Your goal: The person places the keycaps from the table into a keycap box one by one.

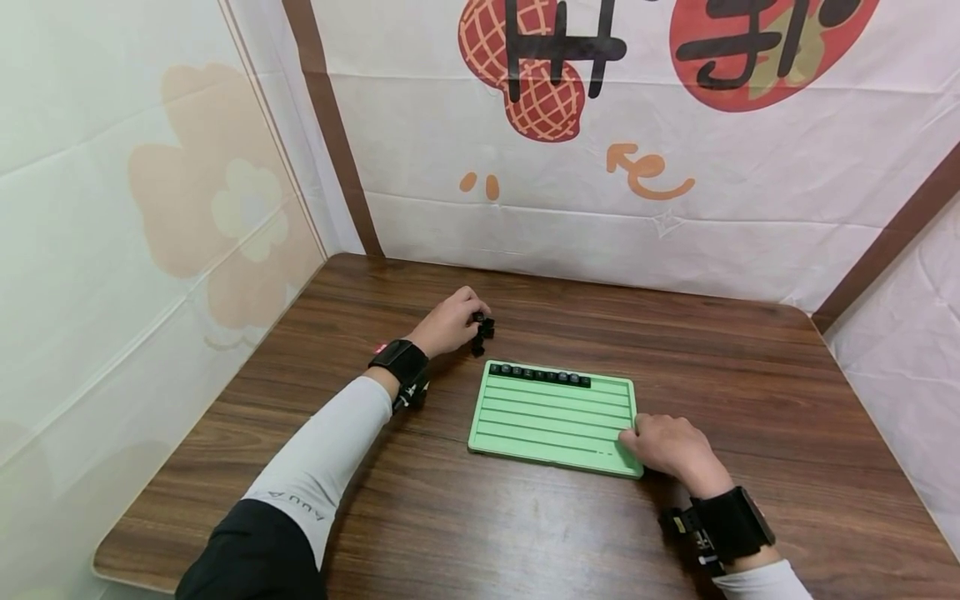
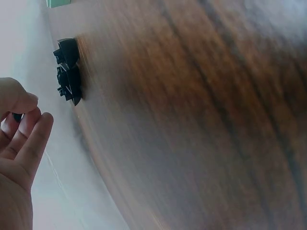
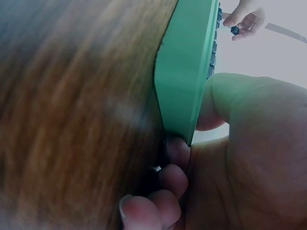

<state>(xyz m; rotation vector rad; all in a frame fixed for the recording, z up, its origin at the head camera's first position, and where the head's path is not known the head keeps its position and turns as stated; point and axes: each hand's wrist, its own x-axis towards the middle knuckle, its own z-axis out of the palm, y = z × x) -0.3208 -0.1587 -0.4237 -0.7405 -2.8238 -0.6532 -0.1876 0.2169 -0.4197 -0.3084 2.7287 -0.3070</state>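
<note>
The left hand (image 1: 452,323) pinches a small black cap (image 3: 235,30), seen between its fingertips in the right wrist view; only a dark bit of it shows in the left wrist view. Beside that hand, several loose black caps (image 1: 480,348) lie on the wooden table, some on their sides in the left wrist view (image 2: 72,72). A green ridged board (image 1: 551,427) lies flat, with a row of black caps (image 1: 540,375) along its far edge from the left corner. The right hand (image 1: 671,450) grips the board's right edge near the front corner, thumb on top and fingers curled low beside it.
The brown wooden table (image 1: 787,417) extends around the board. Printed white cloth (image 1: 420,125) hangs behind the table and at both sides. A small red object (image 1: 381,347) shows just behind the left wrist strap.
</note>
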